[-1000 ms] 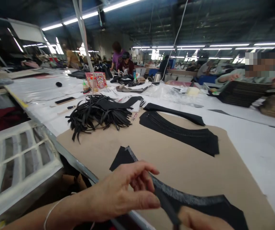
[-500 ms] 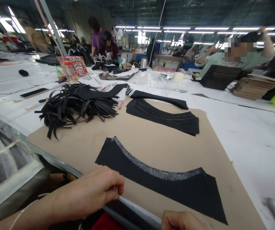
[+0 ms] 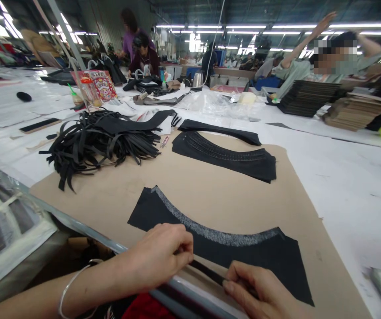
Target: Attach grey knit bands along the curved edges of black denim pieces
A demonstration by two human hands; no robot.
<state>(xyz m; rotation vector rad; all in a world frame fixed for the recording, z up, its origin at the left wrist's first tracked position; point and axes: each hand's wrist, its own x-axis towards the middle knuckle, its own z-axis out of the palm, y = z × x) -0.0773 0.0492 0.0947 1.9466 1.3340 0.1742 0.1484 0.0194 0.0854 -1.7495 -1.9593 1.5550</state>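
Note:
Between my two hands a narrow black strip (image 3: 208, 272) is stretched, just above the table's front edge. My left hand (image 3: 167, 252) is closed on its left end, fingers curled under. At the other end my right hand (image 3: 255, 285) pinches the strip between thumb and fingers. Right behind the hands a curved black fabric piece (image 3: 259, 261) lies flat, with a speckled grey band (image 3: 210, 231) along its concave edge. Both hands hide part of its near side.
Beige board (image 3: 137, 177) covers the table here. On it lie a heap of black strips (image 3: 104, 141), a small thread snipper (image 3: 165, 141) and stacked curved black pieces (image 3: 226, 155). Dark stacked sheets (image 3: 309, 97) stand far right, before a person (image 3: 290, 75) with raised arms.
Both hands have moved up and right, bringing the black strip into view between them. The person at the far right has raised an arm higher. My view has shifted slightly.

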